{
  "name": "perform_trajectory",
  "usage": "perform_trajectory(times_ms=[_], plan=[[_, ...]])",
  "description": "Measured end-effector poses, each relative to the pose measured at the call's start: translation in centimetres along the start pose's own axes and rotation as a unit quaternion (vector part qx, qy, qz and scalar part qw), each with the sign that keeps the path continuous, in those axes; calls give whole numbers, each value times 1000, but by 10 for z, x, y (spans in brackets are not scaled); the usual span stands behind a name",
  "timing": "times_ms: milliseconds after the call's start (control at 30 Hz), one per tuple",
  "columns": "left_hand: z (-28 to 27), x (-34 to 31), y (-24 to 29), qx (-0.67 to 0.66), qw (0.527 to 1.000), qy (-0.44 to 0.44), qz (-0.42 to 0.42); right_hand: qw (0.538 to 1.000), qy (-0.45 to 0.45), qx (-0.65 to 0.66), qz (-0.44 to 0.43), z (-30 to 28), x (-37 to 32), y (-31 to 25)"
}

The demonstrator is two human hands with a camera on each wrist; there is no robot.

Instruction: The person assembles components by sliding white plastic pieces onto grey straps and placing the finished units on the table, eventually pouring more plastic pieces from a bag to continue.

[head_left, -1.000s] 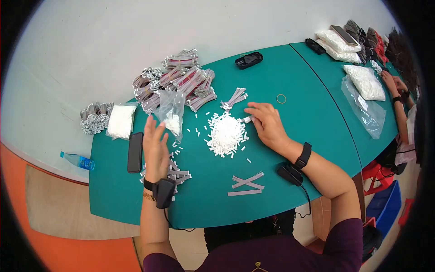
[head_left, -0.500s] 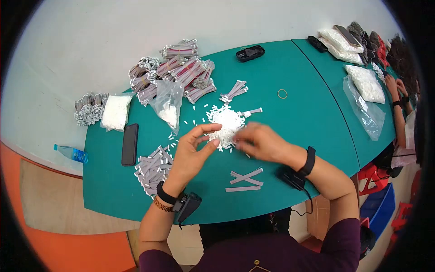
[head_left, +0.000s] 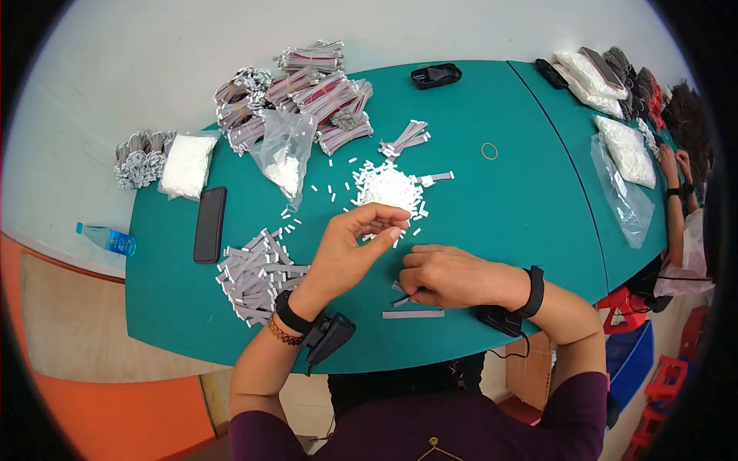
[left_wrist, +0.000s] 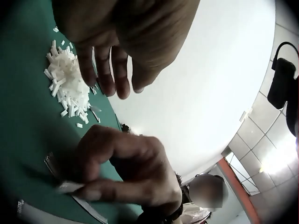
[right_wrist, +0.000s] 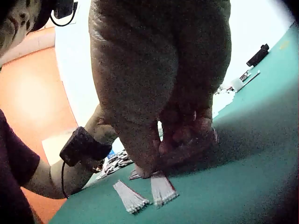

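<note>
My right hand (head_left: 453, 278) pinches a flat grey ribbon cable (left_wrist: 84, 205) at the near middle of the table, thumb against finger; the hand covers most of it in the head view. A single ribbon cable (head_left: 413, 314) lies just in front. My left hand (head_left: 350, 250) hovers at the near edge of a heap of small white pieces (head_left: 388, 188), its fingers loosely bent with nothing between them. More ribbon cables with white ends (head_left: 257, 280) lie jumbled to the left of that hand. One cable with a white piece (head_left: 434, 178) rests right of the heap.
Banded cable bundles (head_left: 323, 96) are stacked at the back left, near an opened clear bag (head_left: 284, 157) and a full white bag (head_left: 187, 165). A phone (head_left: 209, 224) lies at left, a rubber band (head_left: 489, 151) at right. Another person's hands (head_left: 673, 160) work at far right.
My right hand has come from beside the white heap toward me, onto the crossed cables, and now pinches one. My left hand has swung right from above the jumbled cables to the heap's near edge.
</note>
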State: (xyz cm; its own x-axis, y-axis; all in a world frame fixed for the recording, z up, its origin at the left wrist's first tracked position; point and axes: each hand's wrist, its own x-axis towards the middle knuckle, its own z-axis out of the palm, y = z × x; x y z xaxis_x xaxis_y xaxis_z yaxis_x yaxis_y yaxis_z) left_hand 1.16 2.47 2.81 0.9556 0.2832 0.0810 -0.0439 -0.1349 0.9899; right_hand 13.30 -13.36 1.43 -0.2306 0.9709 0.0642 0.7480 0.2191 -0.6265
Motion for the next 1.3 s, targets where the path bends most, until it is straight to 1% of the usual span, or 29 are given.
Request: perform_trajectory(times_ms=[100,200,233,300,333,367,467,833,967,1067,1167,1300], plan=[[2,-2,-2,-24,999,37,17,996,20,86,-5,-9,2,1],[1,-4,-7,-99,989,107,31,962,99,245,62,-22,5,-2],[1,-4,-10,-127,985,114,23,923,152,343,89,-14,5,7],[2,-5,-15,-180,975,127,6,867,182,444,136,-16,8,12],[3,-6,-16,-174,978,117,-4,832,197,493,159,-16,9,14],[5,-7,-17,-167,980,107,-16,825,212,504,141,-13,11,17],[10,-11,-20,-171,980,92,-38,811,214,523,153,-12,12,15],[11,-14,-24,-157,979,105,-71,812,187,524,176,-3,13,9],[12,-14,-22,-176,976,103,-71,821,168,520,165,0,13,12],[9,-14,-23,-185,974,100,-82,802,143,552,177,-2,13,9],[8,-14,-25,-210,969,97,-86,796,161,557,175,0,13,9],[9,-15,-26,-244,959,98,-105,807,146,546,170,3,12,10]])
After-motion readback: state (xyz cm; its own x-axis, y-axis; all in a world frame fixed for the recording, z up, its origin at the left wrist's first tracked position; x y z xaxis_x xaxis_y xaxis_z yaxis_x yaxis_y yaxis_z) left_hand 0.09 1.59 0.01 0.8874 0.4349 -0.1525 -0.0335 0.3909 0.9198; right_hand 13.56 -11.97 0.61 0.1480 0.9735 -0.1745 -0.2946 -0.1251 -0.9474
